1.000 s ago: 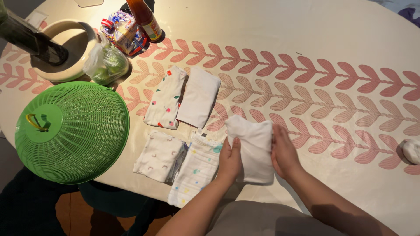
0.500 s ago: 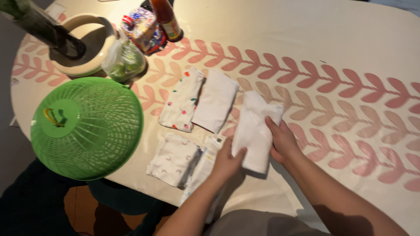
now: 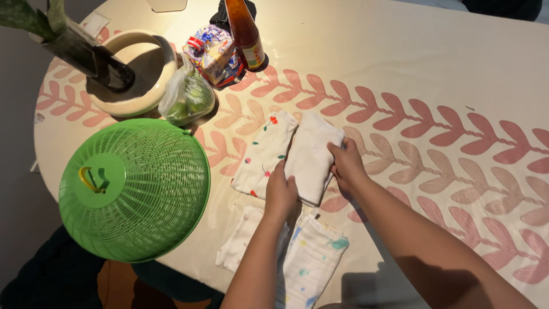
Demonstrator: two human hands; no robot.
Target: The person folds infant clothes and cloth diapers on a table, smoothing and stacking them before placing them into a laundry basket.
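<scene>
A plain white folded cloth [image 3: 311,154] lies on the pink-leaf tablecloth [image 3: 434,74], over the spot where another white cloth lay. My left hand [image 3: 280,191] holds its near left edge. My right hand [image 3: 345,165] grips its right edge. Touching it on the left is a folded cloth with red cherry print [image 3: 262,153]. Closer to me, partly under my left forearm, lie a white cloth with faint arcs [image 3: 240,246] and a cloth with coloured dots [image 3: 313,260].
A green mesh dome cover [image 3: 134,189] sits at the left near the table edge. Behind it stand a cream ring-shaped bowl [image 3: 137,74] with a dark plant stem [image 3: 86,54], a bag of green fruit [image 3: 189,97], a snack packet [image 3: 214,51] and a sauce bottle [image 3: 245,31].
Both hands carried the white folded cloth away from me and to the left, and set it down beside the cherry-print cloth, covering the other white one. The camera view shifted.
</scene>
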